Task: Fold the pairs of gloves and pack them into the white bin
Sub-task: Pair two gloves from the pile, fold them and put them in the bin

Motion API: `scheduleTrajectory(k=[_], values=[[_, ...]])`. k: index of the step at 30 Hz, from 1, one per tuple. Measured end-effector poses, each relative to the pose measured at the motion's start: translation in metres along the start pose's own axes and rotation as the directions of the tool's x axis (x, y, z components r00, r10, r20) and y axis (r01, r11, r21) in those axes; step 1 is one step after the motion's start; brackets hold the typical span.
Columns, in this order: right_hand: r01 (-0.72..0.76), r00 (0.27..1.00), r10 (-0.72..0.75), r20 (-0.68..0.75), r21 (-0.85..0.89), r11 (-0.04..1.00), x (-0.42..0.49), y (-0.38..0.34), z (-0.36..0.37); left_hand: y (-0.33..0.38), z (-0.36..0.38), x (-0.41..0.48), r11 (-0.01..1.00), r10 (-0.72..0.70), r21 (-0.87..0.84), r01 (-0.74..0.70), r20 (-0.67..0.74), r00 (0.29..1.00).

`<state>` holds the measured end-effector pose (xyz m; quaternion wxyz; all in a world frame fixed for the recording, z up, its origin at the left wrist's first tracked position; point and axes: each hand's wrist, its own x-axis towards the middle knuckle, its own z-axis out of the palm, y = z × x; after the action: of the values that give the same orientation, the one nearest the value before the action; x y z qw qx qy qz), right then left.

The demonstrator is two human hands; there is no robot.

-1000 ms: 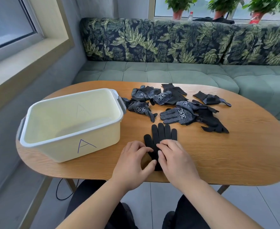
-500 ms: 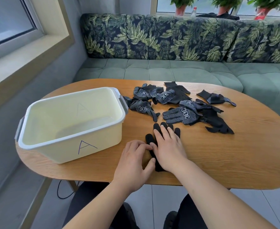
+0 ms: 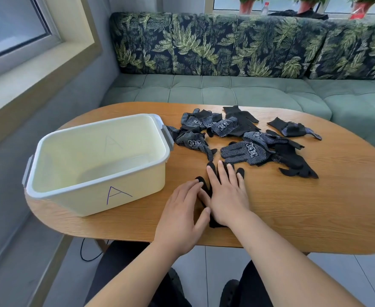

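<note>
Oval wooden table [image 3: 315, 218]: white bin [image 3: 137, 191] at left, black gloves [image 3: 246, 151] scattered centre, one glove [image 3: 211, 167] flat in front.

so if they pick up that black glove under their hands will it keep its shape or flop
Probably floppy: the glove lies flat like thin knit cloth under the right hand, and the gloves in the pile lie crumpled and twisted. Likely light for its size, being so thin. Pushed, it may bunch up rather than slide on the wooden table.

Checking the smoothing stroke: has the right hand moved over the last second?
Yes. The right hand slid forward along the flat glove, away from the table edge, toward the glove pile.
</note>
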<state>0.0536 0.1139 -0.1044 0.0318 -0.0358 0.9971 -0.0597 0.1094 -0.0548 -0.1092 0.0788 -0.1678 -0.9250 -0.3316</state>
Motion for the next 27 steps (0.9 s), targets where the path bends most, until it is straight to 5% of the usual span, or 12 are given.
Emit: scheduleTrajectory(k=[9, 17, 22, 27], values=[[0.095, 0.992, -0.079, -0.098, 0.170, 0.981, -0.025, 0.014, -0.001, -0.001, 0.003, 0.002, 0.991, -0.024, 0.130, 0.013, 0.084, 0.996], [0.149, 0.988, -0.149, -0.042, -0.008, 0.989, -0.067, 0.059, 0.002, 0.002, 0.010, 0.005, 0.947, -0.031, 0.320, -0.022, 0.158, 0.987], [0.132, 0.988, -0.131, -0.078, 0.009, 0.991, -0.075, 0.063, 0.005, 0.000, 0.010, 0.004, 0.958, -0.004, 0.284, -0.035, 0.135, 0.991], [0.119, 0.983, -0.110, -0.145, 0.056, 0.991, -0.078, 0.064, 0.006, -0.003, 0.001, -0.004, 0.965, 0.222, 0.114, -0.235, 0.115, 0.968]])
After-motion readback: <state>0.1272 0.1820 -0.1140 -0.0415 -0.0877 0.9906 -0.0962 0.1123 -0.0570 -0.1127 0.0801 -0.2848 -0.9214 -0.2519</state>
